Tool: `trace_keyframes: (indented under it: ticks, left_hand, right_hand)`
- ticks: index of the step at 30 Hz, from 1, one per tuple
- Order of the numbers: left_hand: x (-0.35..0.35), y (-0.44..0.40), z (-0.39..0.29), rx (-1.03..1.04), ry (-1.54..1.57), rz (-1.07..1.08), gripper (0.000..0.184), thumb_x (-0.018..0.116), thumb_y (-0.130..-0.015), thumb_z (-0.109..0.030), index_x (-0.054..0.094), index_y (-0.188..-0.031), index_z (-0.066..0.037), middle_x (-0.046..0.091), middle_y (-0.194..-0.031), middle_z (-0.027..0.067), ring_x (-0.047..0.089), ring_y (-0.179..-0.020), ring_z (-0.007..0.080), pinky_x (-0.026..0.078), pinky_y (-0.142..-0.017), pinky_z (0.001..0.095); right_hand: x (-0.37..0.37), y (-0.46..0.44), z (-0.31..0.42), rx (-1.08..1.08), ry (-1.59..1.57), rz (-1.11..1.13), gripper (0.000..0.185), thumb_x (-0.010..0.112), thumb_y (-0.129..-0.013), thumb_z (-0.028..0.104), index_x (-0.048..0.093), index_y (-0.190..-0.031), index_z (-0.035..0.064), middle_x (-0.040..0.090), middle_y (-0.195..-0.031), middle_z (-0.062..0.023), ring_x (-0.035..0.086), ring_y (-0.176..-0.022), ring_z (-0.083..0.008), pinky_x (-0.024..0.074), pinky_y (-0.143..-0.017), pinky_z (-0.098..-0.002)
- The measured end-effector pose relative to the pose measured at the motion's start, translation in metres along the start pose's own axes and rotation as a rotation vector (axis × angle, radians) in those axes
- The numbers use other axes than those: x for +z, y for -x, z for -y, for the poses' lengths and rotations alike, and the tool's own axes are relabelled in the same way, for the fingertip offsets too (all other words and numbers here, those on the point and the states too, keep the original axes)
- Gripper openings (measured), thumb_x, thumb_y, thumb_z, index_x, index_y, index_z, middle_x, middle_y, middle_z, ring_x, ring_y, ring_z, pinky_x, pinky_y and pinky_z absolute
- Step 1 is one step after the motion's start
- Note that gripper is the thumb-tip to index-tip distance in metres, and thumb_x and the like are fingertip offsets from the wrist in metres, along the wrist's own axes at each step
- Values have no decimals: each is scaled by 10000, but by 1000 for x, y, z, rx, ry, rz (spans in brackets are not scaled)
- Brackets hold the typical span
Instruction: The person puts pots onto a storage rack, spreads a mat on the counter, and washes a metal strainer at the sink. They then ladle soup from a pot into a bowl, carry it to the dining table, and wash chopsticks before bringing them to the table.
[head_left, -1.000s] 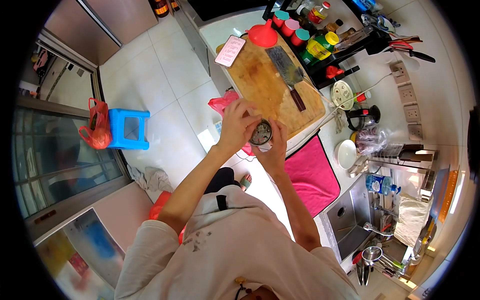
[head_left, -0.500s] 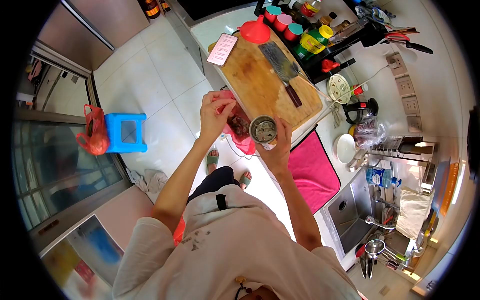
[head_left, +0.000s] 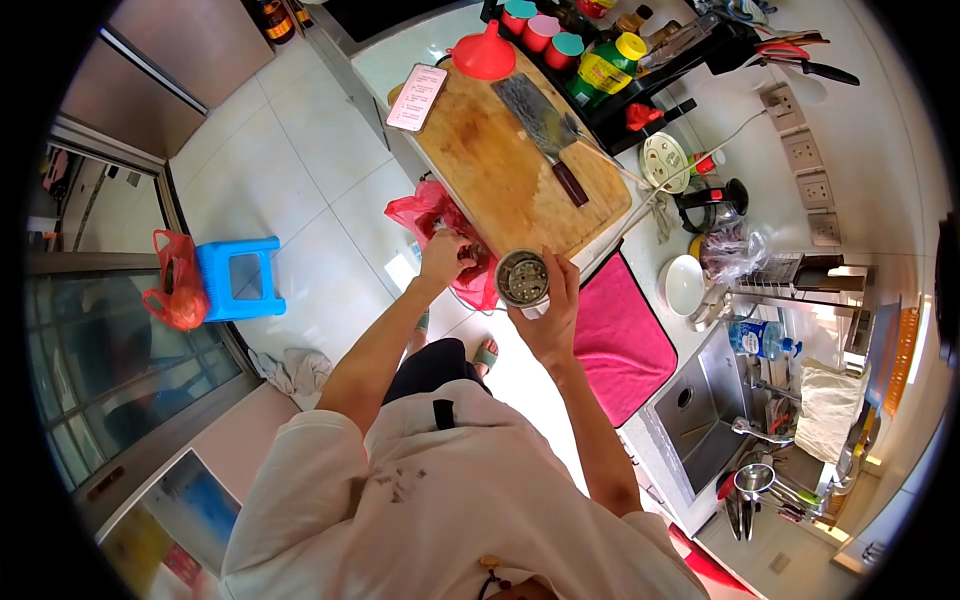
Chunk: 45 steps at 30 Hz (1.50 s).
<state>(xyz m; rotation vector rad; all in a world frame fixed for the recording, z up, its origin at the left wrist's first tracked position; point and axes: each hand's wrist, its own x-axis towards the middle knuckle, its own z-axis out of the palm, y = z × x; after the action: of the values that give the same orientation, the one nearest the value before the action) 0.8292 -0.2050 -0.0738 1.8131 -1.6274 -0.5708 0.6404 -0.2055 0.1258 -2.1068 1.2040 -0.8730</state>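
Observation:
My right hand is wrapped round a round metal cup, its open top facing me. Light bits or small holes show on the cup's dark inside; I cannot tell which. My left hand reaches down into a red plastic bag that hangs at the counter's edge. Its fingers are bent together at the bag's opening, and what they pinch is hidden. Beside the bag lies a wooden cutting board. A cleaver rests flat on the board.
A phone and a red funnel sit at the board's far end. Right of my right hand, a pink cloth covers the counter beside the sink. A blue stool stands on the floor at left.
My left hand has gone from a pinch above the red bag down into its opening. The cup stays in my right hand, and the view has shifted slightly.

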Motion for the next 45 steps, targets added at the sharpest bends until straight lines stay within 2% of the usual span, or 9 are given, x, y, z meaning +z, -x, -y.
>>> trace_keyframes:
  ticks: [3, 6, 9, 18, 21, 30, 36, 42, 45]
  left_hand:
    - [12, -1, 9, 49, -171, 14, 304, 784, -620, -163, 700, -893, -56, 594, -789, 117, 555, -873, 293, 453, -788, 397]
    - [9, 0, 13, 13, -282, 125, 151, 716, -694, -150, 722, -844, -133, 585, -886, 62, 521, -972, 264, 433, -790, 403]
    - [-5, 1, 4, 55, -189, 52, 242, 748, -608, -87, 709, -847, -95, 577, -871, 89, 515, -935, 285, 450, -786, 390]
    - [-38, 5, -5, 136, 143, -35, 122, 715, -637, -59, 692, -755, -80, 570, -841, 79, 523, -882, 287, 444, -813, 372]
    - [-40, 5, -3, 153, 166, -52, 131, 729, -644, -60, 692, -769, -67, 567, -844, 90, 518, -843, 278, 445, -743, 380]
    - [-44, 10, -6, 71, 132, 58, 522, 789, -542, -65, 644, -1043, -87, 594, -1012, 127, 508, -1032, 343, 434, -906, 408]
    - [-76, 10, -33, 134, 300, 42, 578, 813, -554, -86, 649, -1108, -112, 581, -1040, 104, 517, -1023, 300, 411, -937, 387]
    - [-104, 4, -63, 150, 587, 107, 389, 812, -630, -97, 696, -1002, -93, 572, -1016, 83, 527, -975, 241, 417, -877, 356]
    - [-107, 5, -69, 144, 592, 107, 291, 798, -668, -99, 709, -944, -76, 585, -985, 79, 538, -949, 225, 429, -842, 339]
  right_hand:
    - [5, -2, -3, -22, 20, -17, 754, 776, -585, 9, 462, -1270, -14, 453, -1154, -191, 500, -1066, -345, 440, -907, -378]
    - [12, -4, -8, -32, 30, -20, 757, 775, -585, 4, 459, -1273, -13, 453, -1147, -188, 502, -1060, -343, 444, -899, -377]
    - [16, -8, -9, -28, 21, -11, 761, 770, -584, -6, 456, -1277, -12, 450, -1150, -184, 502, -1062, -337, 446, -898, -374]
    - [24, -19, -9, -15, 15, 28, 773, 767, -574, -16, 455, -1281, -9, 444, -1147, -175, 507, -1050, -324, 453, -889, -357]
    - [27, -23, -2, 10, -6, 31, 765, 768, -581, -11, 455, -1280, -12, 445, -1147, -174, 505, -1054, -323, 453, -887, -359]
    - [29, -27, -6, -41, 51, 68, 796, 791, -592, 3, 425, -1299, -13, 407, -1181, -188, 474, -1084, -345, 448, -895, -365]
    - [31, -29, -8, -12, 3, 51, 801, 789, -593, -11, 425, -1306, -2, 405, -1180, -191, 483, -1076, -339, 463, -877, -363]
    - [32, -31, -9, -91, 35, 18, 812, 787, -591, -24, 419, -1314, -2, 408, -1165, -191, 485, -1071, -349, 467, -869, -371]
    - [33, -29, -13, -50, -12, 27, 799, 791, -595, -13, 425, -1305, -3, 410, -1157, -192, 484, -1070, -354, 461, -873, -379]
